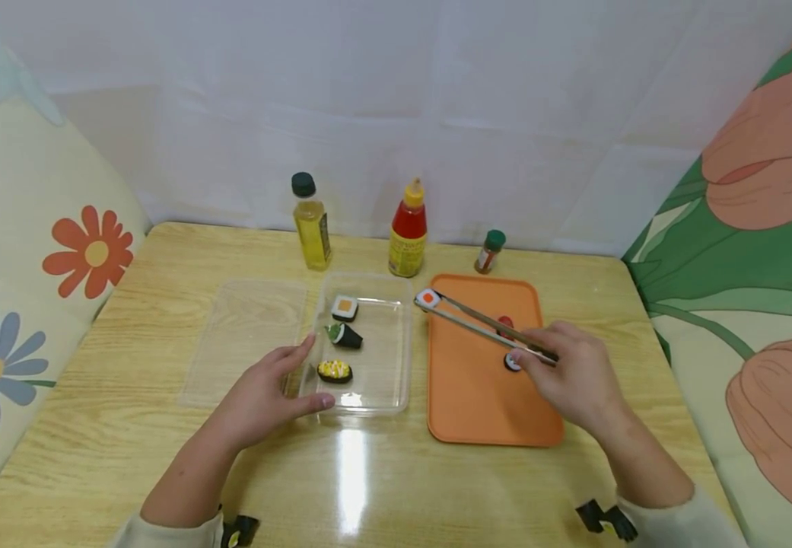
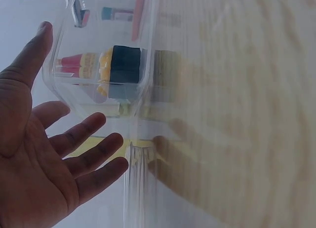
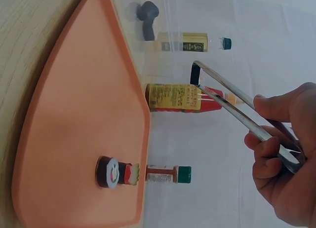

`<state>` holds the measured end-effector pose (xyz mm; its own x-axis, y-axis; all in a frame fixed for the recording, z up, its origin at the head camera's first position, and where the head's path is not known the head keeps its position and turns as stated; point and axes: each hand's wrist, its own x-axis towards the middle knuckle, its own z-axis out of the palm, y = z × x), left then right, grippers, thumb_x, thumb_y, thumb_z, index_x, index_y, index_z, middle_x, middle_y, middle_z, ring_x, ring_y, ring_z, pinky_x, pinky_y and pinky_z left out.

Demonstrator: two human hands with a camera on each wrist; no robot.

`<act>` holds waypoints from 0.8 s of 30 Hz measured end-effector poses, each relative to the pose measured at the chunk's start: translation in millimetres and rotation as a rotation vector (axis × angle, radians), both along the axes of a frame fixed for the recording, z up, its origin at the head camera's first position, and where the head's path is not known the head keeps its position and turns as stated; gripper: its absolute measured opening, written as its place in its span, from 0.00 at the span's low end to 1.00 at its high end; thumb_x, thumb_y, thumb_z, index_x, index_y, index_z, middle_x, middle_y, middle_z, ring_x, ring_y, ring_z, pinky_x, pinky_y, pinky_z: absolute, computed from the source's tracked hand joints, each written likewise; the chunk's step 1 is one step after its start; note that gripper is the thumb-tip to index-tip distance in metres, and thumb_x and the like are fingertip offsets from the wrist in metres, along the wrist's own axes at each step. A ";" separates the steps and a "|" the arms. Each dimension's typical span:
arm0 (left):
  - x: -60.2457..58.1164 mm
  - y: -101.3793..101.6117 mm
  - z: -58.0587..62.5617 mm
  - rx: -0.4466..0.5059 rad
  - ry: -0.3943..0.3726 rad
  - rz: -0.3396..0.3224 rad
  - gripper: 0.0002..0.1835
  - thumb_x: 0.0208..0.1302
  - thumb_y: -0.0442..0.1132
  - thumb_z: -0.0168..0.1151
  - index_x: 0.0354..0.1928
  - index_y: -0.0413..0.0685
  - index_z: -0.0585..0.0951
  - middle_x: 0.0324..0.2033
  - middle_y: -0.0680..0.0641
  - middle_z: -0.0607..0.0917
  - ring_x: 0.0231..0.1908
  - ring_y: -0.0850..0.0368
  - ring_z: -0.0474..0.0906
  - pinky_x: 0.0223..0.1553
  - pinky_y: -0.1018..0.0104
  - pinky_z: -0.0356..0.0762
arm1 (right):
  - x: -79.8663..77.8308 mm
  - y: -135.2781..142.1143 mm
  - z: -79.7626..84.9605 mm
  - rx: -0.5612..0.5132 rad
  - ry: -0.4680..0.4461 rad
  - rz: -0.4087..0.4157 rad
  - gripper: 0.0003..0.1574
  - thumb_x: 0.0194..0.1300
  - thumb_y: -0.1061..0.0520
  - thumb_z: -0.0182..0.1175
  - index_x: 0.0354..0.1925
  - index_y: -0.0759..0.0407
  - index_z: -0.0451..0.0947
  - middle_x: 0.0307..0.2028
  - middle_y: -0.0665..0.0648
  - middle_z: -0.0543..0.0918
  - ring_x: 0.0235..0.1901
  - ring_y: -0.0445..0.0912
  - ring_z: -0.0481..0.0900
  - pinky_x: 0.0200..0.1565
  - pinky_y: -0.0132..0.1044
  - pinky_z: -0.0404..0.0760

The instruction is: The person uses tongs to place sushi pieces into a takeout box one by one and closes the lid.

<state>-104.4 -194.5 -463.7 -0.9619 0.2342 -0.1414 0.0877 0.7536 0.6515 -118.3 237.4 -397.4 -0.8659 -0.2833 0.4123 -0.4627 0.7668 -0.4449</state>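
My right hand [image 1: 577, 373] grips metal tongs [image 1: 478, 320], whose tips pinch a toy sushi roll [image 1: 427, 298] with a red-orange centre. The roll hangs between the clear container and the orange tray [image 1: 464, 403]. My left hand [image 1: 268, 396] is spread at the left side of the clear plastic container [image 1: 382, 396], its thumb over the near rim; whether it touches is hard to tell. Inside the container lie a square roll [image 1: 345, 307], a dark cone-shaped hand roll [image 1: 345, 336] and a yellow-topped sushi [image 1: 335, 371]. A round roll [image 3: 107, 172] and a red-topped piece [image 1: 505, 326] sit on the tray, partly hidden in the head view.
A clear flat lid [image 1: 245, 335] lies left of the container. Along the back stand an oil bottle [image 1: 312, 232], a red sauce bottle [image 1: 408, 232] and a small green-capped jar [image 1: 489, 253]. A white cloth [image 1: 382, 114] hangs behind the wooden table [image 1: 94, 426].
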 end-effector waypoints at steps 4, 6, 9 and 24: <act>0.4 0.3 1.1 0.002 0.002 -0.002 0.62 0.53 0.78 0.67 0.83 0.58 0.56 0.72 0.32 0.68 0.68 0.26 0.67 0.65 0.28 0.66 | -2.7 -7.6 -0.6 -0.021 -0.015 0.029 0.14 0.61 0.60 0.76 0.46 0.61 0.91 0.30 0.49 0.82 0.25 0.39 0.72 0.22 0.31 0.73; 0.3 0.4 1.6 0.005 0.004 -0.004 0.61 0.53 0.77 0.67 0.83 0.58 0.56 0.72 0.32 0.68 0.68 0.26 0.67 0.65 0.28 0.66 | -4.3 -11.5 -1.1 -0.024 -0.019 0.045 0.13 0.62 0.60 0.76 0.46 0.61 0.90 0.30 0.49 0.83 0.25 0.39 0.72 0.22 0.31 0.74; 0.6 0.5 1.3 0.008 0.004 -0.004 0.61 0.53 0.77 0.67 0.83 0.58 0.56 0.72 0.32 0.68 0.68 0.26 0.67 0.65 0.28 0.66 | -7.4 -17.6 -1.5 -0.016 -0.026 0.064 0.14 0.63 0.58 0.76 0.46 0.62 0.90 0.31 0.49 0.83 0.25 0.38 0.72 0.22 0.31 0.74; 1.1 -0.1 1.4 0.005 -0.012 -0.002 0.61 0.53 0.77 0.68 0.83 0.59 0.55 0.73 0.32 0.67 0.68 0.26 0.67 0.65 0.28 0.66 | -30.0 -44.0 -5.2 0.072 -0.145 0.073 0.18 0.68 0.50 0.72 0.51 0.59 0.89 0.31 0.49 0.81 0.26 0.41 0.70 0.27 0.37 0.72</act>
<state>-103.3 -194.6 -462.4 -0.9597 0.2367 -0.1515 0.0816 0.7504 0.6559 -148.4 193.4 -402.6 -0.8909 -0.3716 0.2613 -0.4532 0.7661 -0.4557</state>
